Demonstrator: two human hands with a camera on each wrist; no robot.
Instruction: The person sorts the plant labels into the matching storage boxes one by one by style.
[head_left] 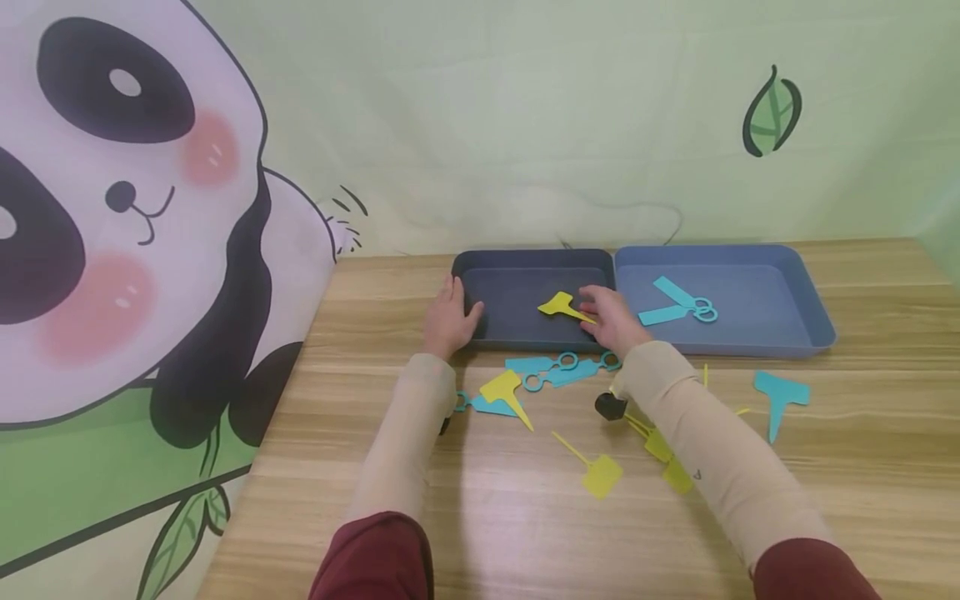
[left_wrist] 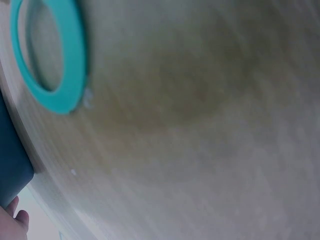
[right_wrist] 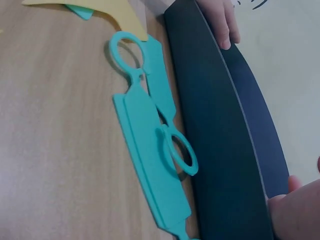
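Observation:
At the left end of the dark tray [head_left: 534,343], my left hand [head_left: 450,321] rests on the rim with fairly straight fingers, the thumb spread over the near corner. My right hand [head_left: 611,319] is over the tray's right part and pinches the stem of a yellow T-shaped plant label [head_left: 558,304], its head pointing left. Its fingertips partly hide the stem's end. Two turquoise tags with ring ends [head_left: 666,315] lie crossed in the blue tray [head_left: 723,348]. In the right wrist view, overlapping turquoise ring tags [right_wrist: 150,160] lie along the dark tray's near wall.
On the wooden table [head_left: 525,533] lie a yellow T-shaped label [head_left: 501,385], a yellow square-headed tag [head_left: 602,477], several yellow tags partly under my right forearm, and a turquoise T-shaped label [head_left: 780,396]. A black object [head_left: 611,407] shows at my right wrist.

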